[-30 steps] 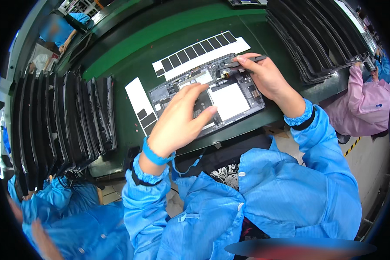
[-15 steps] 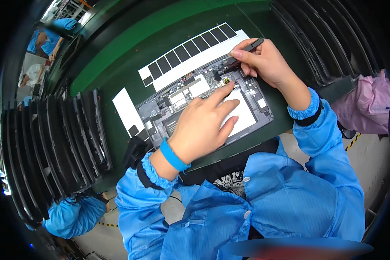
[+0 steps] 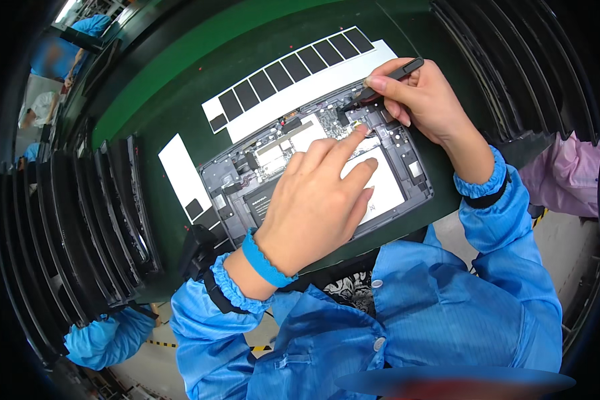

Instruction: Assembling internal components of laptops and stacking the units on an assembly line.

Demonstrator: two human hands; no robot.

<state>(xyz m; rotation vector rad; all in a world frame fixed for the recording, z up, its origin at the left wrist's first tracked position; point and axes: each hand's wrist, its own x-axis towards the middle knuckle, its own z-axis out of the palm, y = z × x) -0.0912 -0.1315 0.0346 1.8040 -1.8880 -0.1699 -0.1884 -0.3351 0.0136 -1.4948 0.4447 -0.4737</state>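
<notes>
In front of me lies an uncovered laptop base, its circuit board and battery parts exposed. My left hand spreads over its middle, fingers stretched, with the index fingertip on a small yellow-marked part near the board's right end. Part of the base is hidden under that hand. Between thumb and fingers, my right hand holds black tweezers slanting down to the left. Their tips come close to the base's far edge, by a black piece; whether they grip it I cannot tell. A large white panel shows beside my left thumb.
Beyond the base lies a white sheet with black rectangular pads. A white strip rests to its left. Rows of dark panels stand upright on the left and right. Other people's blue sleeve and pink sleeve appear at the sides.
The tweezers' tips now show at the far edge of the base, with my right hand slightly farther right. My left index finger stays on the board. The whole view has shifted a little.
</notes>
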